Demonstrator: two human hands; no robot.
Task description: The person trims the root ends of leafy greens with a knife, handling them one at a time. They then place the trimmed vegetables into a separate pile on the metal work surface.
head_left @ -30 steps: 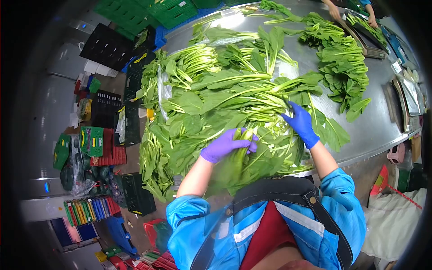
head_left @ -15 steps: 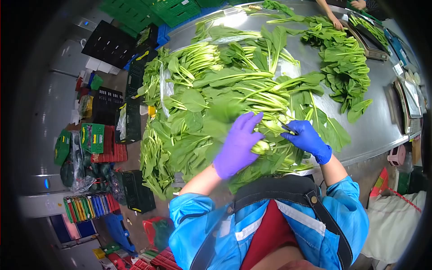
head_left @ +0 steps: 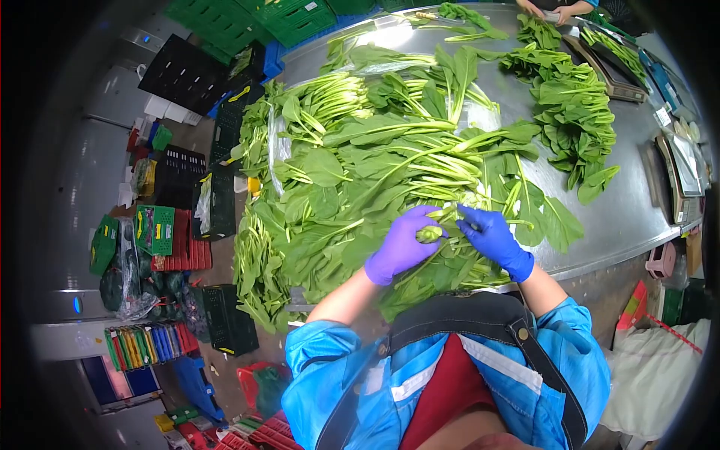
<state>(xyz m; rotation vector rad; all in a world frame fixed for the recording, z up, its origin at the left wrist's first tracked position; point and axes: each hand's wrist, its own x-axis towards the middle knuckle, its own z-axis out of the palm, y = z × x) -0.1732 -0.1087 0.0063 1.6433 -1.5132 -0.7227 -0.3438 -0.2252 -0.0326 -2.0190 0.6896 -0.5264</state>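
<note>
Left hand [head_left: 403, 246] grips one bunch [head_left: 430, 234], right hand [head_left: 491, 236] pinches its stalks — frame centre. Two heaps on the worktop [head_left: 622, 217]: big heap [head_left: 360, 165] centre, small heap [head_left: 574, 112] upper right.

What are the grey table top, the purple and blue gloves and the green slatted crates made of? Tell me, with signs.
Grey table top: likely stainless steel, brushed, with glare. Purple glove on the left hand gripping a green stem bunch, blue glove on the right hand: thin nitrile or latex, matt, creased. Green slatted crates: moulded plastic, grid walls.
</note>
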